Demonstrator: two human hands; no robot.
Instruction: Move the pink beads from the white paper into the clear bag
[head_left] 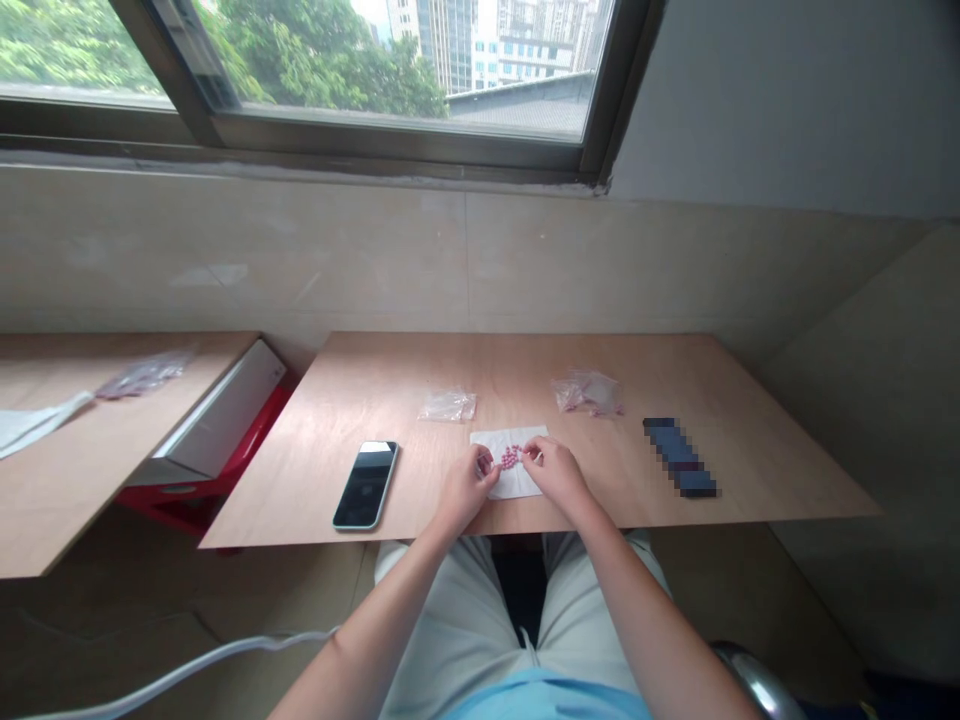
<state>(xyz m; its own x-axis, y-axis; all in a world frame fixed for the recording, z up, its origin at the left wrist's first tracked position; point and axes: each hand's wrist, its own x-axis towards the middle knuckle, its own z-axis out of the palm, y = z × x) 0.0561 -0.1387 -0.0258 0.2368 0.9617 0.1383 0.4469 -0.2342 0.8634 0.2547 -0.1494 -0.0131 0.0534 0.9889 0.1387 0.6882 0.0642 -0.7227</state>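
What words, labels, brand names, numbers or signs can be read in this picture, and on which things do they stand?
No text can be read anywhere.
The dark blue rectangular object is pixelated, so any marking on it is unreadable.
The black-screened smartphone shows nothing legible.
The clear plastic bags show no readable print at this size.
The white paper sheet under the pink beads shows no print.

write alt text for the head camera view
The person's left hand and right hand sit either side of a cluster of pink beads on a white paper sheet on a wooden table, near a smartphone and two plastic bags.
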